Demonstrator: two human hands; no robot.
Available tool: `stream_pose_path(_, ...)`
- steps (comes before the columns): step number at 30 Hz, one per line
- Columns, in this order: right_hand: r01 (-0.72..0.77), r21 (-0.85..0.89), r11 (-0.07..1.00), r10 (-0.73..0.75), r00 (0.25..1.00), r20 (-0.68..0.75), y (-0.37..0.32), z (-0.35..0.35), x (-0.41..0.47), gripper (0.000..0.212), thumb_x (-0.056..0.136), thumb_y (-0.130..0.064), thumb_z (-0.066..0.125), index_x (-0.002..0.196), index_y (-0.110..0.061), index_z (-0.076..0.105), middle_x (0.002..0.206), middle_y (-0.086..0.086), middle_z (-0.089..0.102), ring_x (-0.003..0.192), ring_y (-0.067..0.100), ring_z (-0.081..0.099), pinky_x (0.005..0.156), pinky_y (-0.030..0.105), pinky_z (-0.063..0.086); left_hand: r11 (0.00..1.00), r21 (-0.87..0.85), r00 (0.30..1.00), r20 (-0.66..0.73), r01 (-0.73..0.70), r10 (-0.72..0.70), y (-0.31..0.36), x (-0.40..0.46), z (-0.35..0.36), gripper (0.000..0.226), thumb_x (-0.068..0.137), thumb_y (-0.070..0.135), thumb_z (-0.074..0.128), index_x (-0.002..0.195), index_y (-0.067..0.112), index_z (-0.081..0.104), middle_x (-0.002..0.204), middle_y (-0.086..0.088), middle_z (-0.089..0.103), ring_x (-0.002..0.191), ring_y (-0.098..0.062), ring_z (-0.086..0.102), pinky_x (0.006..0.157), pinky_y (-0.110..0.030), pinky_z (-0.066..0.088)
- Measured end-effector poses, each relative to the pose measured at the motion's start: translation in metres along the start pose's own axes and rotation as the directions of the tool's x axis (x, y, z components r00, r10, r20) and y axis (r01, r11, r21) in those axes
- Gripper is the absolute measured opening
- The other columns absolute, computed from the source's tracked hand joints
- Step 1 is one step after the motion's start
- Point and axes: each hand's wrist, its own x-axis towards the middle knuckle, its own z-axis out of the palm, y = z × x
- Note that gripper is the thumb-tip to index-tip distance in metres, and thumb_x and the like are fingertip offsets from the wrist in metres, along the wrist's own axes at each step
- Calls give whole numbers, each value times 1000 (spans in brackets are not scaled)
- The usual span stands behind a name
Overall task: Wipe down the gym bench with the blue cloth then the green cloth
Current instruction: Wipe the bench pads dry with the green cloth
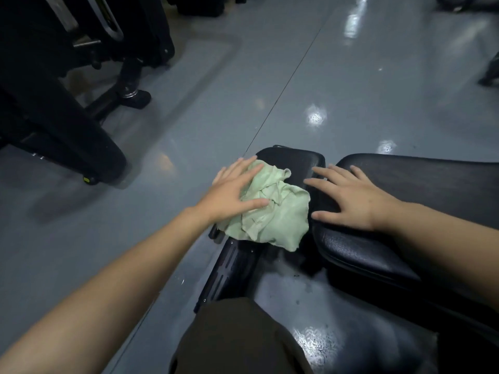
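On the gym bench (pixel 378 247) | left hand (pixel 232 191) flat on green cloth (pixel 272 211) | right hand (pixel 351 198) fingers spread

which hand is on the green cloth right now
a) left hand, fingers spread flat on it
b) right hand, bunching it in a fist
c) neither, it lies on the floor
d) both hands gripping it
a: the left hand lies with straight, spread fingers on the green cloth, which sits crumpled on the small black pad of the gym bench, while the right hand rests flat on the bench padding beside it.
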Motion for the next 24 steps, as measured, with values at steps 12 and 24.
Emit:
stream_pose_path(12, 76, 52, 996, -80, 994, 73, -48, 2, 79, 80, 86, -64, 57, 154, -35, 27, 164, -6, 17, 152, 16, 10, 121, 54, 4, 997, 70, 991, 126, 42, -51, -33, -19, -8, 107, 64, 71, 77, 154, 35, 33, 151, 19, 31, 140, -8, 31, 112, -42, 39)
stream_pose_path(24, 95, 1, 995, -94, 989, -115, -61, 0, 61, 32, 88, -46, 60, 117, -32, 66, 112, -8, 54, 107, 16, 52, 93, 37, 40, 995, 99, 997, 72, 19, -26, -20, -24, -16, 42, 81, 37, 74, 122, 39, 62, 122, 22, 57, 117, -7, 53, 92, -29, 45)
